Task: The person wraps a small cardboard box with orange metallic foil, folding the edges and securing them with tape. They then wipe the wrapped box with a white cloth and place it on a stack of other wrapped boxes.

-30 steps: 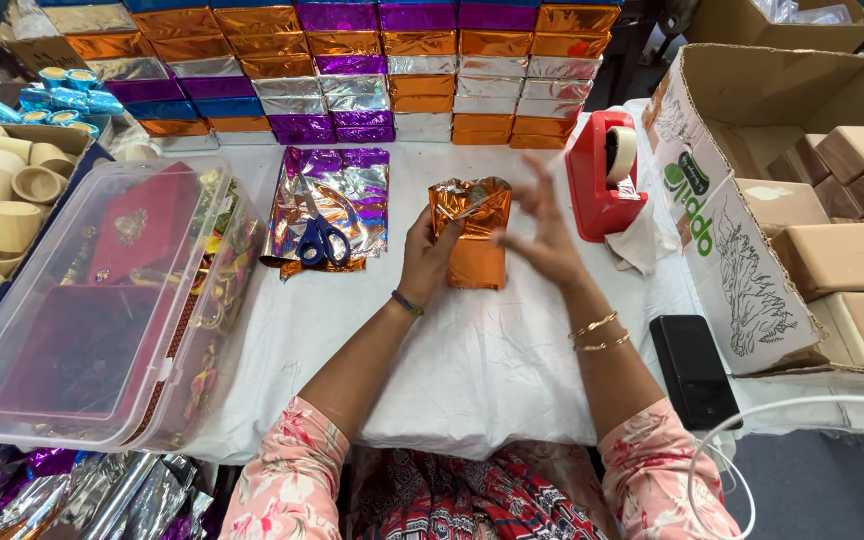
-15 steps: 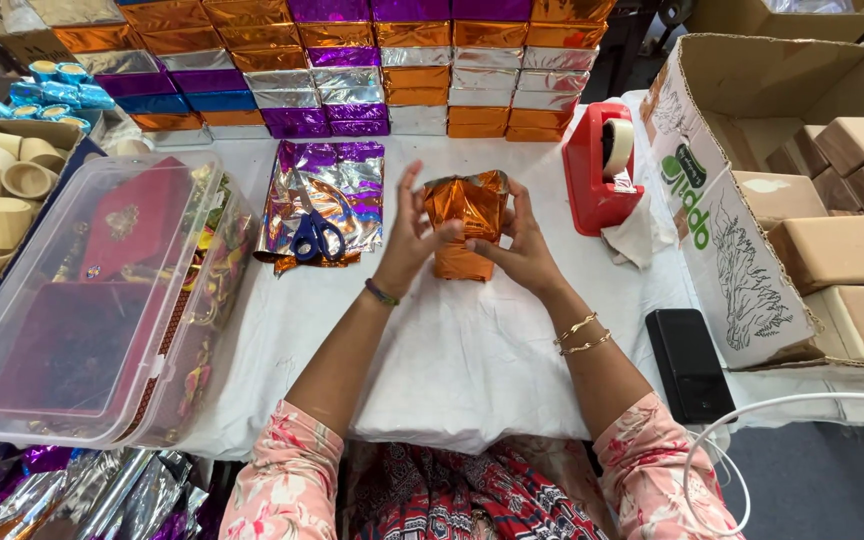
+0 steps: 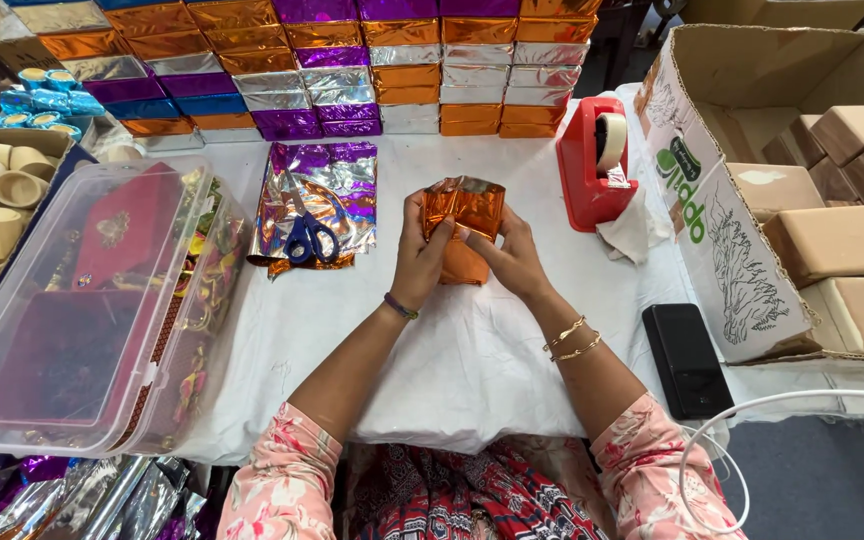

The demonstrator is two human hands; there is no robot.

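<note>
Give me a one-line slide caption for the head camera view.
Both hands, left hand and right hand, fold orange foil around a small box on a white table beside a red tape dispenser.

You have one view only, from the head, looking steeply down at the tabletop (image 3: pixel 452 350). It sits close, your forearms entering from the bottom edge.

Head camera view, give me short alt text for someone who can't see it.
Both hands, left hand and right hand, fold orange foil wrap around a small box on a white-covered table. Blue-handled scissors lie on foil sheets to the left; a red tape dispenser stands to the right.
</note>
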